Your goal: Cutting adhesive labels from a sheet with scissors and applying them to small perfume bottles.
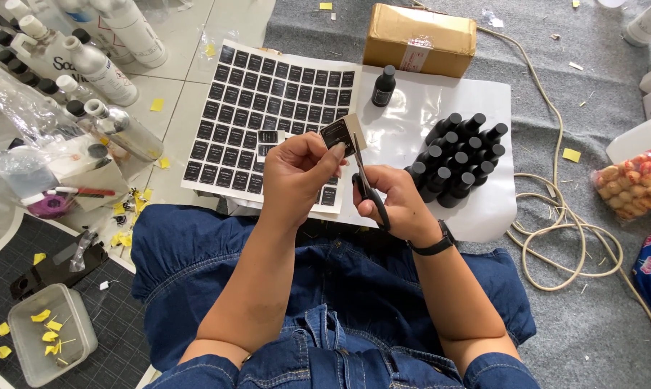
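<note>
Snipping over the lap: left hand (296,176) pinches a small black square label (337,132), right hand (397,202) grips black-handled scissors (365,180), above a white label sheet (268,108) on grey carpet (592,94), beside clustered black bottles (458,155).

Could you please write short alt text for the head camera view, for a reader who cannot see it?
A seated person's left hand holds a small black square label while the right hand cuts it with black-handled scissors. Beyond lie a white sheet of black labels, a cluster of small black capped bottles and a brown cardboard box.
</note>
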